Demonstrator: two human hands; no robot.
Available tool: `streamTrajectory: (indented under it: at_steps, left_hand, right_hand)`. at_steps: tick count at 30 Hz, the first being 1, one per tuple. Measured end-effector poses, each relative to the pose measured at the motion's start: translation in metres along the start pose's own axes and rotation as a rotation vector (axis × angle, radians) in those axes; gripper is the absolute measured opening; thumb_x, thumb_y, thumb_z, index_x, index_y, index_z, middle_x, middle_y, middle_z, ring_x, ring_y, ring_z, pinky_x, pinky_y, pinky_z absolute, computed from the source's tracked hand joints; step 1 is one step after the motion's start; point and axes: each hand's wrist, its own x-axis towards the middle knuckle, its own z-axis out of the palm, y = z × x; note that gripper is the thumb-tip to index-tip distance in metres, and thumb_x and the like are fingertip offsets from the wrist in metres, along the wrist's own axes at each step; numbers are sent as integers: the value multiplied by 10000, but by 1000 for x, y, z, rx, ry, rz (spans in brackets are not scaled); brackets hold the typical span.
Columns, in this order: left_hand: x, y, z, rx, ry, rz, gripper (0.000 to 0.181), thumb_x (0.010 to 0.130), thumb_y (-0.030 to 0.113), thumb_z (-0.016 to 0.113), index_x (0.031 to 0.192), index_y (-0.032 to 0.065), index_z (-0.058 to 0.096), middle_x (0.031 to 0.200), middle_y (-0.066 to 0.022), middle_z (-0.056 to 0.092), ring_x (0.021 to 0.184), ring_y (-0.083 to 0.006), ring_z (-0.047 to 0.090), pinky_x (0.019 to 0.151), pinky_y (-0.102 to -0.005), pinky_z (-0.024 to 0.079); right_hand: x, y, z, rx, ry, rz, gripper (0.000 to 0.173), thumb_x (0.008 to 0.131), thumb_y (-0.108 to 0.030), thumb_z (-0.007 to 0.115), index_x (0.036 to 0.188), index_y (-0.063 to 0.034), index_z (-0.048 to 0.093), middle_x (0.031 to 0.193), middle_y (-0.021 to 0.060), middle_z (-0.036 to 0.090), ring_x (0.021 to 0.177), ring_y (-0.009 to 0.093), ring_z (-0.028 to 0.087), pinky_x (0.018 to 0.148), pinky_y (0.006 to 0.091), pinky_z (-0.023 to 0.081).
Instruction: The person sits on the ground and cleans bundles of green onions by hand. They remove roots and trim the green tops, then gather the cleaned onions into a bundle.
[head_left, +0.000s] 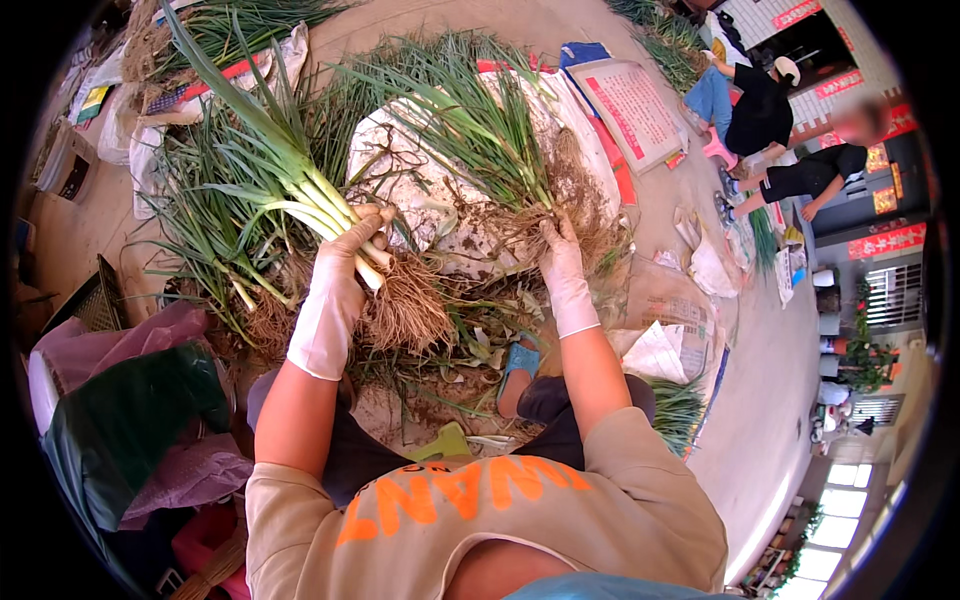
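Observation:
Gloved in thin white, my left hand (349, 251) grips several thick green onions (319, 191) by their pale lower stems. Their brown roots (409, 304) hang below my fingers, and the leaves fan toward the upper left. My right hand (561, 255), in a matching glove, closes its fingers at the root end of a bunch of thinner green onions (517, 165). That bunch lies over a soil-strewn white sack (420, 150); its roots partly hide my fingertips. Between my hands and my knees lie loose trimmed leaves and stalks (487, 337).
More green onions (202, 187) lie in a heap at left. A green plastic sheet (142, 427) and a dark plastic crate (94, 300) are on my left. Printed cardboard (630, 112) lies beyond the sack. At right, two people (761, 112) (814, 172) are near a pink stool (720, 148).

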Motion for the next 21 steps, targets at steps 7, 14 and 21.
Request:
streamTrajectory:
  at_steps: [7,14,21]
  left_hand:
    - [-15,2,-3,93,-62,89,228,798,82,677,985,16,564,939,-121,667,624,-126,550,494,-222,495]
    - [-7,-15,6,-40,-116,-9,244,806,132,686,991,-7,608,851,-107,675,550,-128,566,445,-244,484]
    - [-29,-28,19,106,-100,8,251,789,173,712,945,0,618,641,-74,582,418,-154,517,348,-268,406]
  right_hand:
    - [-45,1,33,-106,-140,-4,318,878,-49,577,1185,-53,496,1101,43,568,1000,162,532,888,308,421]
    - [-108,0,72,-709,-355,233,378,840,-64,637,1192,6,522,1120,48,574,1016,120,518,895,254,406]
    - [-95,-31,154,-626,-431,97,435,903,-311,576,1183,16,513,1114,84,574,987,152,543,891,277,415]
